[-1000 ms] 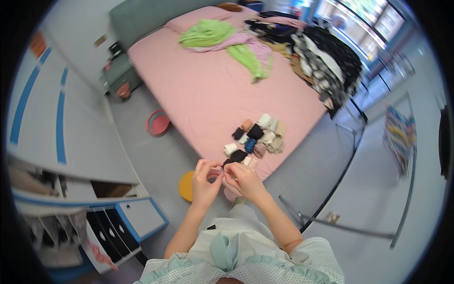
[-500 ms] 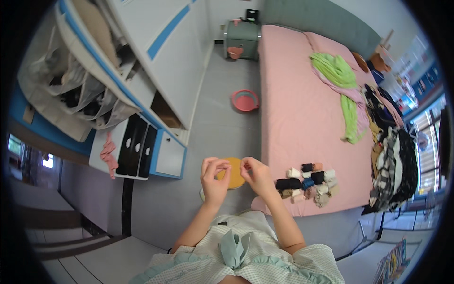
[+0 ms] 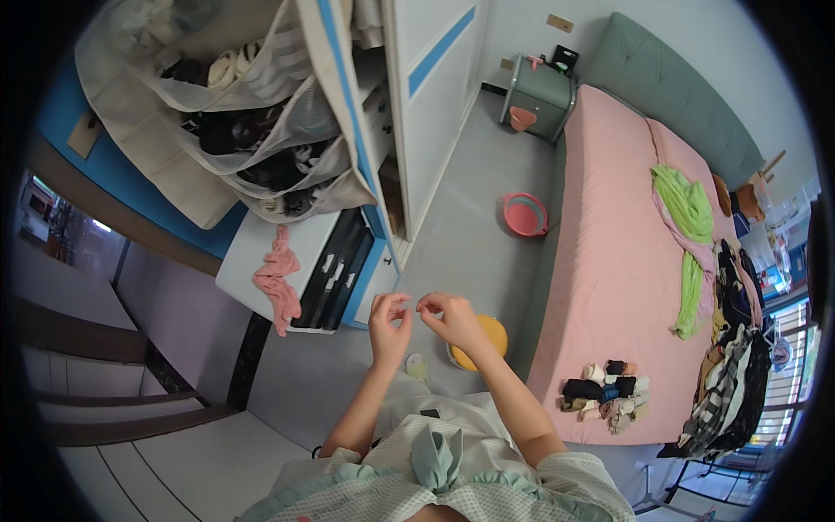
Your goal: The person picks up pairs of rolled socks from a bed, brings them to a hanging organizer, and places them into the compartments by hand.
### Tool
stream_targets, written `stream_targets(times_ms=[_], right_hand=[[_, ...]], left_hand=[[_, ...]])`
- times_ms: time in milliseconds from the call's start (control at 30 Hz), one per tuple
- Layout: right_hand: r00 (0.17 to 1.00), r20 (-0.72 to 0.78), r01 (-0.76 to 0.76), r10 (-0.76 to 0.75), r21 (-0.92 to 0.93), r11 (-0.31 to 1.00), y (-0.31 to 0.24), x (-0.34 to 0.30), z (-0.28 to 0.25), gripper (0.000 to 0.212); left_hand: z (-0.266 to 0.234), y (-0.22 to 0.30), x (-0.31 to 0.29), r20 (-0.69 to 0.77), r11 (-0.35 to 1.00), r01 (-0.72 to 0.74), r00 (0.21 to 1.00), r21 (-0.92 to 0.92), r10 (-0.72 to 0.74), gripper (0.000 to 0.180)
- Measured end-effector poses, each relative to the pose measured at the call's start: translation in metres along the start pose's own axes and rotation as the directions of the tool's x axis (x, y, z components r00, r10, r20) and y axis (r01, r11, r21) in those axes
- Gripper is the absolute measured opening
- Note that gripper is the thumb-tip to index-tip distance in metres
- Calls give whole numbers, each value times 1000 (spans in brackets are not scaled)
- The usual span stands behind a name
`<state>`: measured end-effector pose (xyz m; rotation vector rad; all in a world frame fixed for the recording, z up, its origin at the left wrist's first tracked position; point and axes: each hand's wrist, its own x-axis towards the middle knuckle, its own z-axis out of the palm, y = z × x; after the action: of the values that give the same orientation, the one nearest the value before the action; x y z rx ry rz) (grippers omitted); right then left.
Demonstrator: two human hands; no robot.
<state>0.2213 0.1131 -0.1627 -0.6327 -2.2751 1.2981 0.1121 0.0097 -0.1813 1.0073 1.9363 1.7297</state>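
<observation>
My left hand (image 3: 389, 331) and my right hand (image 3: 452, 320) are raised in front of me, fingertips facing and close together. Both are closed, their fingers curled toward the thumbs. Anything between the fingertips is too small or hidden to make out. Beyond my right forearm shows a round yellow stool (image 3: 492, 337), partly covered by that arm. A pink cloth (image 3: 278, 278) is draped over the white top of a dark drawer unit (image 3: 329, 271), to the left of my hands. Above it hangs a fabric organizer with clear pockets (image 3: 261, 139), filled with dark and white items.
To the right stands a bed with a pink sheet (image 3: 578, 252), bearing several small rolled clothes (image 3: 607, 389), a green garment (image 3: 683, 202) and a heap of dark clothes (image 3: 731, 383). A pink basin (image 3: 524, 215) and a slipper (image 3: 417, 366) are on the floor. An open wardrobe door (image 3: 439, 96) stands ahead.
The view has turned left, so the organizer and drawer unit are nearer the middle and the bed farther right. My hands stay raised; their fingertips have come closer together.
</observation>
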Motion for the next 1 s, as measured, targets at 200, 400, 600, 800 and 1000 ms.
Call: stream_targets(times_ms=[200, 400, 600, 800, 1000], right_hand=[[974, 172, -155, 151, 11, 988, 37, 59, 78, 15], [915, 304, -359, 265, 311, 880, 91, 103, 154, 18], [845, 278, -532, 457, 345, 774, 136, 134, 212, 31], [769, 307, -635, 561, 265, 726, 131, 154, 250, 36], [724, 285, -684, 628, 411, 603, 132, 158, 264, 31]], left_hand=[[-44, -70, 12, -71, 969, 242, 968, 42, -239, 21], [-70, -160, 14, -133, 931, 331, 927, -151, -351, 22], [-77, -178, 25, -132, 847, 443, 859, -294, -495, 30], [-94, -181, 21, -119, 746, 542, 773, -387, -623, 37], [-103, -191, 10, -106, 729, 563, 759, -390, -643, 37]])
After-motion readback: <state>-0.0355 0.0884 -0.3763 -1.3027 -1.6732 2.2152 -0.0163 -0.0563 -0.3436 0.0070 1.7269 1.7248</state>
